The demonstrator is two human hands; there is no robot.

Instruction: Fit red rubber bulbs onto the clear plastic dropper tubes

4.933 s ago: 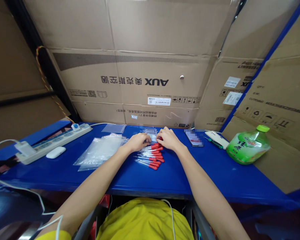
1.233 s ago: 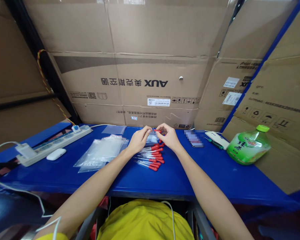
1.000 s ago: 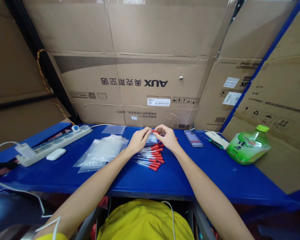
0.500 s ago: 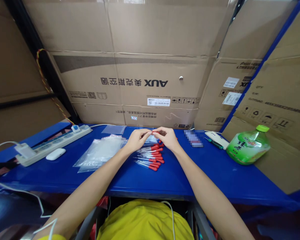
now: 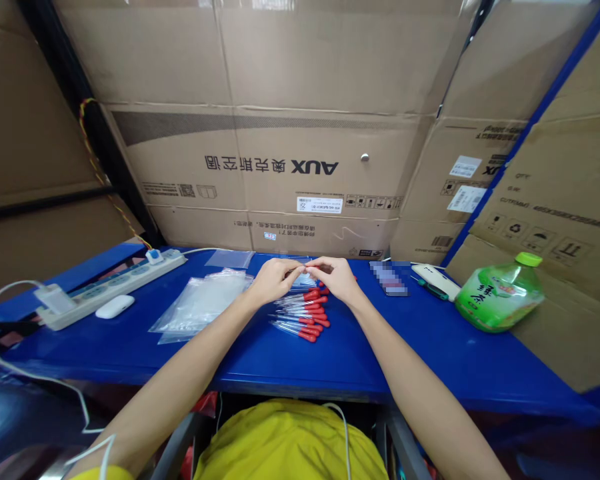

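Over the far part of the blue table, my left hand and my right hand meet at the fingertips. Both are closed in a pinch on a small dropper, which the fingers almost fully hide. Just below them lies a fanned pile of clear droppers with red bulbs, bulbs to the right and thin tips to the left. More clear tubes show behind and under my hands. Left of my left hand is a stack of clear plastic bags, with one flat bag behind it.
A white power strip with plugs and a white earbud case are at left. To the right lie a blurred-out flat item, a white device and a green-handled tool. A green bottle stands beyond. Cardboard walls the back.
My hands stay together at nearly the same spot. The red part seen between the fingertips before is now mostly covered. The whole view has shifted slightly.
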